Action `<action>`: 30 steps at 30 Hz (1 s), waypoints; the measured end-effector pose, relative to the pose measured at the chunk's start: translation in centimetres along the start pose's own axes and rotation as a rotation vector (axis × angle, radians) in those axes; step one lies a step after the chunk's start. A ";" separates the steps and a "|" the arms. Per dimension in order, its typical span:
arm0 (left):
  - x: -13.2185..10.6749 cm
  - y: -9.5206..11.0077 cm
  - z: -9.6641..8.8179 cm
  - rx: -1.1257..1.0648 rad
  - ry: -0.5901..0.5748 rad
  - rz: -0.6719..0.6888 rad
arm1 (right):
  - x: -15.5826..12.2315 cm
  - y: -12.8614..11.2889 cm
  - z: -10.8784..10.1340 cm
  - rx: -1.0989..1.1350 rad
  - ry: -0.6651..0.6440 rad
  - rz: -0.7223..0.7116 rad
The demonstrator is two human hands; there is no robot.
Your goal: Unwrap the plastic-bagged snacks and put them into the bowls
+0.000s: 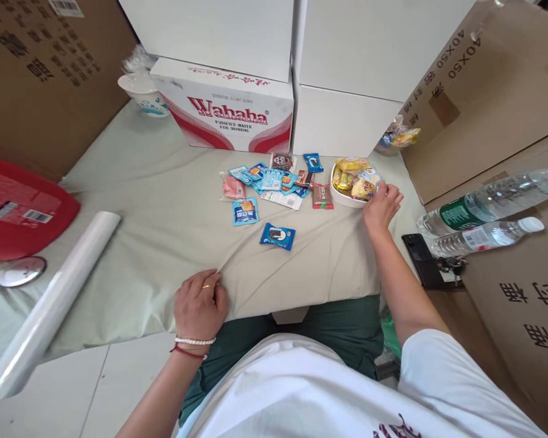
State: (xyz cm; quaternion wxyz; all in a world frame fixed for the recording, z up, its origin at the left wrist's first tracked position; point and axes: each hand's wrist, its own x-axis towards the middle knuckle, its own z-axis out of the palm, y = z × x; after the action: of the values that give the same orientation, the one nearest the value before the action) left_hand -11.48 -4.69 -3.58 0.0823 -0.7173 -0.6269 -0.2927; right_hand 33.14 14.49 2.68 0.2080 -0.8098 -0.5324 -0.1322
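Note:
My right hand [382,204] reaches out to a white bowl [344,198] full of yellow snack packets [352,176], its fingers curled on the bowl's right rim. My left hand [200,305] rests with fingers bent on the near edge of the pale green cloth [164,213] and holds nothing that I can see. Left of the bowl lie several small packets: blue ones [268,179], a pink one [232,187], a brown bar [322,196]. A blue cookie packet [277,236] lies alone nearer to me.
A red-and-white Wahaha box [223,109] and white boxes [347,61] stand at the back. A roll of clear film [50,310] lies at left near a red bag [18,213]. Two water bottles [484,219] and a black phone [422,258] lie at right by cardboard boxes.

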 end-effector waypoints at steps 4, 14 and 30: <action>0.0 0.2 -0.1 -0.015 -0.019 -0.020 | -1.5 -2.1 -0.2 0.063 -0.037 -0.362; -0.1 0.2 -0.4 -0.010 -0.017 -0.009 | -1.1 0.1 3.0 0.027 -0.145 -0.280; 0.2 -0.1 -0.8 -0.139 -0.003 -0.030 | 8.0 5.5 2.9 0.210 -0.170 -0.106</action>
State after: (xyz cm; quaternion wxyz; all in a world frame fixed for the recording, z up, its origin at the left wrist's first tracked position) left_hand -11.83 -4.85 -2.86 0.0267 -0.7123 -0.6158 -0.3357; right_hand 41.37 20.44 2.57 0.2387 -0.7625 -0.6010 -0.0174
